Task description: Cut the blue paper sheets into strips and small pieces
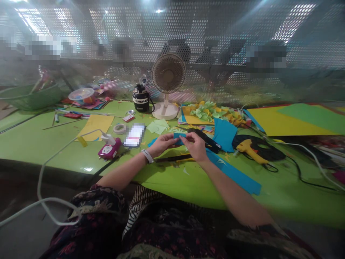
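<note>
A small blue paper piece (179, 136) is pinched between both hands, above the green table (172, 183). My left hand (162, 144) grips its left side, fingers closed, with a pale band at the wrist. On its right side, my right hand (196, 146) holds it between thumb and fingers. Below the hands lies a dark and yellow tool (178, 157), which I cannot make out clearly. A long blue paper strip (234, 173) stretches under my right forearm, and another blue sheet (225, 134) lies farther back.
A yellow glue gun (252, 151) rests at the right. Behind the hands stand a fan (168, 73) and a black bottle (141, 99), near a pile of green and yellow paper pieces (207, 110). At the left are a phone (134, 135) and a purple power adapter (110, 149) with a white cable.
</note>
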`<move>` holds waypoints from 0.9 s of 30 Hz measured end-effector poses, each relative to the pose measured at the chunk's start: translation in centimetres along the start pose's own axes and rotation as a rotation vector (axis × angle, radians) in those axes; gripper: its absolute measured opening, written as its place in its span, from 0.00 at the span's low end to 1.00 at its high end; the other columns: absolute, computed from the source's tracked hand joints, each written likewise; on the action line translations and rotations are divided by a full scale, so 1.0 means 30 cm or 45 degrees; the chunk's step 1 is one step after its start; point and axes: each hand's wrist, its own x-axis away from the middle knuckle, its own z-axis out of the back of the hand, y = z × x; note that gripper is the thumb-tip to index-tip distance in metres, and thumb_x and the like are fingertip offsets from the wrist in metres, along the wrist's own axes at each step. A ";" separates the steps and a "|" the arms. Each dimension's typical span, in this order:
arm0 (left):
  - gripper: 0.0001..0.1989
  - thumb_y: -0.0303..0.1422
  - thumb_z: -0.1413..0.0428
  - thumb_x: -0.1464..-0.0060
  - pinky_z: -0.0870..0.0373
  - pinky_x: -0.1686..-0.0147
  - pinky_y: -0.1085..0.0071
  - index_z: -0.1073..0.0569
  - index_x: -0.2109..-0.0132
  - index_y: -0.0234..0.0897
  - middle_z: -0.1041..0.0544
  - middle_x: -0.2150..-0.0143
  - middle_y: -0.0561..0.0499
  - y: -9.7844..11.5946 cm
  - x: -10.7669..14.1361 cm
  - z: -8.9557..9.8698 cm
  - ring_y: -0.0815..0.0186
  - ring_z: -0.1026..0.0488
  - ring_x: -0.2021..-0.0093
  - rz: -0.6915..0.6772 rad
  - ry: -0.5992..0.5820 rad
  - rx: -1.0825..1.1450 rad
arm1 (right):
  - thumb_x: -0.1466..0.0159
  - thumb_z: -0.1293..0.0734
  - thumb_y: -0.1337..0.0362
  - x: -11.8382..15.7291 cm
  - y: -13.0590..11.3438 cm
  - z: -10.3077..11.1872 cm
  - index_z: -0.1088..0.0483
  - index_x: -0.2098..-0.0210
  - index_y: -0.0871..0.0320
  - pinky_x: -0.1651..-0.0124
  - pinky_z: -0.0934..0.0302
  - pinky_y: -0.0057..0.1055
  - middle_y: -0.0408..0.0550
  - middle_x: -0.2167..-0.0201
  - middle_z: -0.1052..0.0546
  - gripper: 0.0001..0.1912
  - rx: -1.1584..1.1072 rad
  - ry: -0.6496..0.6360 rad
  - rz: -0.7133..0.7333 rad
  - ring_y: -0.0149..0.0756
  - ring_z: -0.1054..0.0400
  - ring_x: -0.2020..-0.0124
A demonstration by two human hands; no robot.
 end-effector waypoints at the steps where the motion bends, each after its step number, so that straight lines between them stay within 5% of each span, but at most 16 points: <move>1: 0.22 0.41 0.24 0.60 0.27 0.44 0.60 0.16 0.59 0.34 0.16 0.58 0.46 -0.002 -0.001 0.002 0.63 0.20 0.56 0.002 0.000 0.003 | 0.43 0.30 0.35 0.001 -0.001 0.000 0.32 0.73 0.52 0.61 0.29 0.40 0.46 0.74 0.23 0.26 -0.002 -0.001 0.001 0.41 0.27 0.71; 11: 0.21 0.40 0.25 0.58 0.27 0.44 0.59 0.16 0.59 0.33 0.16 0.59 0.45 -0.011 -0.007 0.007 0.62 0.20 0.56 -0.007 -0.001 -0.002 | 0.44 0.26 0.40 -0.006 0.016 0.001 0.34 0.67 0.52 0.62 0.31 0.38 0.45 0.71 0.24 0.25 -0.126 0.079 -0.102 0.39 0.28 0.69; 16: 0.23 0.43 0.24 0.60 0.25 0.47 0.62 0.17 0.60 0.33 0.16 0.59 0.45 -0.013 -0.008 0.009 0.63 0.20 0.57 0.001 -0.023 -0.046 | 0.40 0.30 0.38 -0.015 0.021 0.004 0.33 0.69 0.53 0.62 0.31 0.38 0.44 0.71 0.25 0.24 -0.145 -0.019 -0.063 0.38 0.29 0.68; 27: 0.28 0.50 0.27 0.59 0.24 0.68 0.73 0.21 0.61 0.31 0.16 0.63 0.41 0.014 0.006 0.019 0.63 0.18 0.64 0.165 -0.047 -0.397 | 0.42 0.29 0.38 -0.010 0.001 0.011 0.33 0.70 0.53 0.64 0.35 0.36 0.42 0.74 0.28 0.25 -0.175 0.012 -0.086 0.36 0.34 0.71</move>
